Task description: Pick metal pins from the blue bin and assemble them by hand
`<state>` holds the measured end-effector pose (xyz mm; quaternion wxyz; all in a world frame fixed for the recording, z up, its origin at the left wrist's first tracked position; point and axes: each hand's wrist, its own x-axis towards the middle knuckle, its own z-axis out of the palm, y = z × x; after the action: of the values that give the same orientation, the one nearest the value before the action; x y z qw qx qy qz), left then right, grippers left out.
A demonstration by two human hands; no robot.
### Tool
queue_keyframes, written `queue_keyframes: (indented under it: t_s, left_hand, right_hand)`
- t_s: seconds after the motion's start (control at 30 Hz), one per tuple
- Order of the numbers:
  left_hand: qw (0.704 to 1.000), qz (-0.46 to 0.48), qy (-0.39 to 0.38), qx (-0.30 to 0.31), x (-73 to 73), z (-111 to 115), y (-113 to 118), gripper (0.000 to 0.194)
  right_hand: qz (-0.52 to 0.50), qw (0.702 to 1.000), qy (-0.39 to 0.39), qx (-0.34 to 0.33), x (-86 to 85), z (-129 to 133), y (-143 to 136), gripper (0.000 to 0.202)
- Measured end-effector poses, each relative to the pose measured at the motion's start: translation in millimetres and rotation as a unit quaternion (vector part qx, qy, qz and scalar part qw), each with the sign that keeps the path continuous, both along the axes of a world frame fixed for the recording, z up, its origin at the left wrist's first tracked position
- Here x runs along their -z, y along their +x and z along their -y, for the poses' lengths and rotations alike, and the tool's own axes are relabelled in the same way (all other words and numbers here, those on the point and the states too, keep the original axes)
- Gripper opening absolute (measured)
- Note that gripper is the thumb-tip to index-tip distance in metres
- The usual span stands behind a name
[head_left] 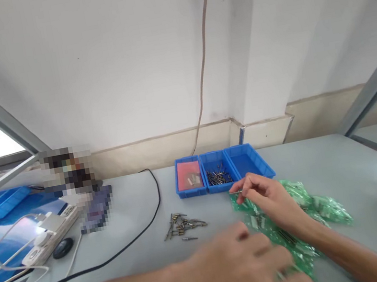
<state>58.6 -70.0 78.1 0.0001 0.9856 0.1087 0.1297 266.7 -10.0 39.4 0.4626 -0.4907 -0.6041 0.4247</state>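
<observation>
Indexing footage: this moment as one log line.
right hand: pinching thin pin | left hand: blurred, over green plastic | middle bin: metal parts

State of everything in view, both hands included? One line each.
Right hand: pinching a thin piece
Left hand: blurred, over green plastic; grip unclear
Green plastic: crumpled
Loose metal parts: scattered on table
Left bin: open, pink material inside
Middle bin: open, metal parts inside
Right bin: open
Power strip: plug inserted
Black cable: curved, unbundled
</observation>
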Motion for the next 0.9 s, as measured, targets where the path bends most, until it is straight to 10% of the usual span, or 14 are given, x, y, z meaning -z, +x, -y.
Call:
queue_keyframes:
  t_s: [0.37, 0.9]
  left_hand:
    - [0.970, 0.034, -0.074, -0.227, 54.6, -59, -101, 0.033]
    - [0.958, 0.086, -0.191, -0.194, 63.1, -84, -79, 0.012]
  right_hand:
    - [-0.111, 0.991, 0.030, 0.073, 3.6, -8, 8, 0.020]
    - [-0.105, 0.994, -0.028, 0.031, 7.4, -11, 3, 0.040]
